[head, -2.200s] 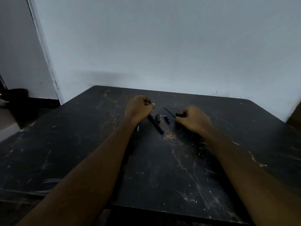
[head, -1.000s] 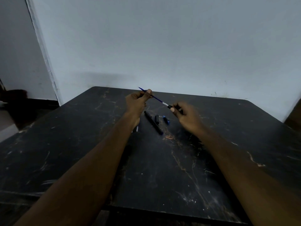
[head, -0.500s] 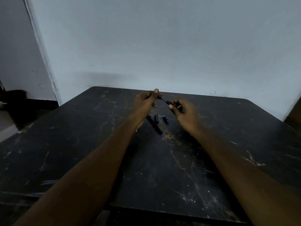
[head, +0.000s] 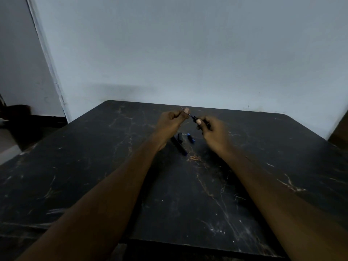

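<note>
Both hands are raised a little above a scratched black table (head: 131, 185). My left hand (head: 172, 119) pinches the thin pen refill (head: 190, 115), most of which is hidden in its fingers. My right hand (head: 211, 131) grips a small black pen piece (head: 194, 117) at the refill's other end. Only a short stretch of refill shows between the two thumbs. Below the hands a black pen barrel (head: 179, 146) with a blue end lies on the table. Beside it lie a short black cap (head: 180, 137) and a small blue piece (head: 191, 138).
A pale wall (head: 188, 53) stands right behind the table's far edge. To the left there is a doorway with a dark object (head: 15, 113) on the floor. A brown shape (head: 340, 132) shows at the right edge.
The hands lifted the refill and black piece off the table, then moved closer together. The exposed length of refill between them has shrunk to a short bit.
</note>
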The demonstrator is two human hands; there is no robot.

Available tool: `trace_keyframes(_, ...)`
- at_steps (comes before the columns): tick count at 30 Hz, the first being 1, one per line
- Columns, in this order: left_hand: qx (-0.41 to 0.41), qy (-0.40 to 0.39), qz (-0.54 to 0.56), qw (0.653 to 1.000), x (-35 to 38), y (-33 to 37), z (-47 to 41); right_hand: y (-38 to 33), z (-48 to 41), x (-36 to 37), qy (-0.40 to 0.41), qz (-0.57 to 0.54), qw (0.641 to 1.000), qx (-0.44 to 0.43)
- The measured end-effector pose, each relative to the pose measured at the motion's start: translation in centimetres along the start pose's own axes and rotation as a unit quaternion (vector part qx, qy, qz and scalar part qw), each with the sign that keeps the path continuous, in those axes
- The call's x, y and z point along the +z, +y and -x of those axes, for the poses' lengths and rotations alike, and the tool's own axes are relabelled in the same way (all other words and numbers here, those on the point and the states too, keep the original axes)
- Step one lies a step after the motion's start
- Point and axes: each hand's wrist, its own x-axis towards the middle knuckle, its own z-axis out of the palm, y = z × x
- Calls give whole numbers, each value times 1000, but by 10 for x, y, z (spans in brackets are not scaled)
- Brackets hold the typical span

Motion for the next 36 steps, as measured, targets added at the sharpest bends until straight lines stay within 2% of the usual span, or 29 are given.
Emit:
trace_keyframes(3,24,-22,-86,996,0,-3,1,3,-1,0,17,-12,1000,6)
trace_keyframes(5,18,-42,-198,979,-3,-9,-2,7,-3,0,30,-15,999,15)
trace_keyframes(8,39,-69,-428,900,-4,-16,-3,16,-6,-2,46,-19,998,41)
trace_keyframes(10,56,-93,-484,868,-1,-18,-2,21,-8,-3,53,-24,996,60)
trace_keyframes(14,77,-124,-516,844,1,-20,-2,25,-9,-3,57,-22,996,69)
trace_keyframes(19,84,-129,-493,857,4,-18,-1,26,-8,-5,54,-23,996,70)
trace_keyframes(25,65,-96,-424,898,3,-18,-2,27,-8,-3,58,-26,995,73)
trace_keyframes(31,43,25,-239,970,1,-12,-9,31,-10,-2,54,-22,995,78)
trace_keyframes(36,16,76,-71,994,-5,-3,-12,29,-10,0,60,-22,996,57)
